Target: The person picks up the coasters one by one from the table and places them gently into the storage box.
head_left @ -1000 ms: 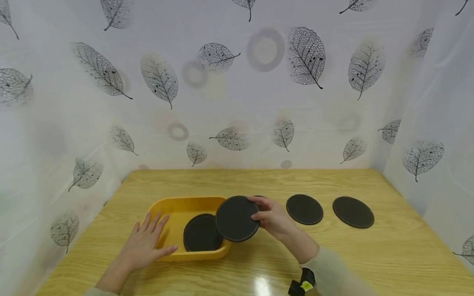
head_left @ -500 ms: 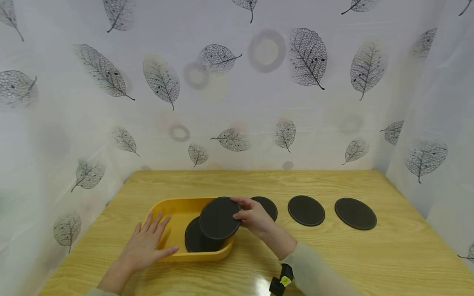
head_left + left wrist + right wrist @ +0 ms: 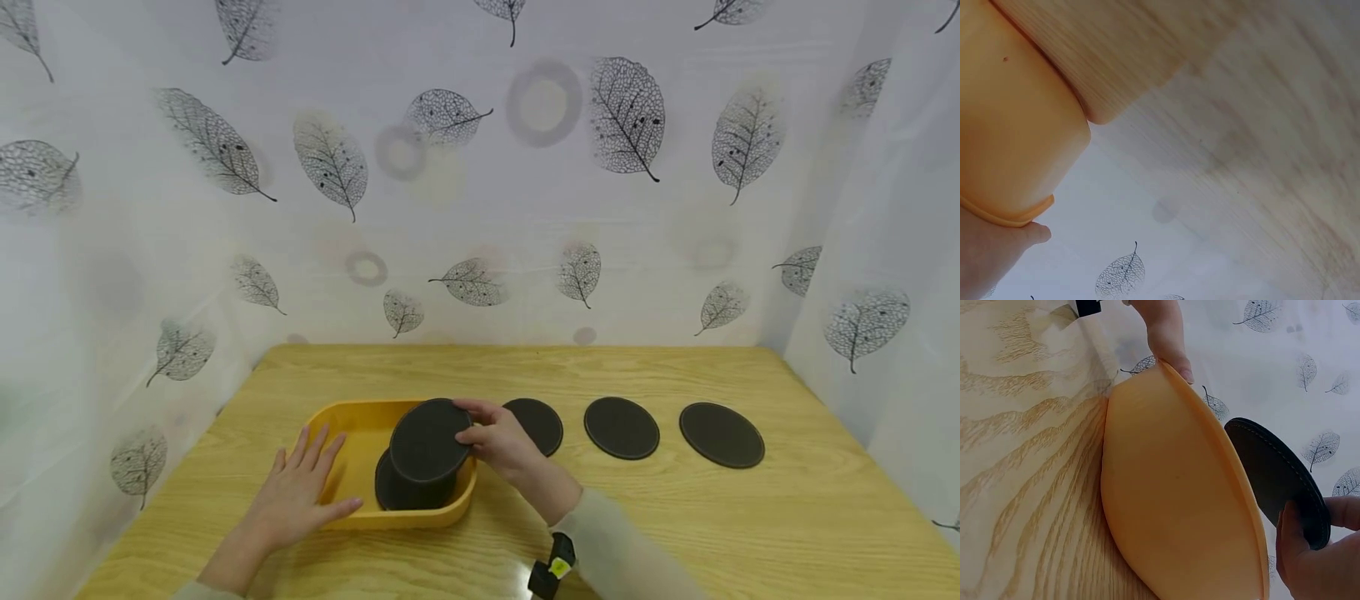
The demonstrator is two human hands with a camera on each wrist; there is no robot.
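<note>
1. Counter (image 3: 675, 533): light wood-grain top, rounded far corners.
2. Yellow-orange tray (image 3: 390, 521): upright, counter's left part.
3. Left coaster (image 3: 542, 427): black, round, flat, near tray, partly hidden.
4. Middle coaster (image 3: 622, 427): same, not touching neighbours.
5. Right coaster (image 3: 722, 435): same, farthest from tray.

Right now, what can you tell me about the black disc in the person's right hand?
The black disc is round and thin, with a dark, leather-like surface and pale stitching just inside its edge. The right hand pinches it at one side between thumb and fingers. It is held tilted over the yellow tray, and in the head view it hides part of a second disc lying there. Whether it touches that one, I can't tell.
</note>
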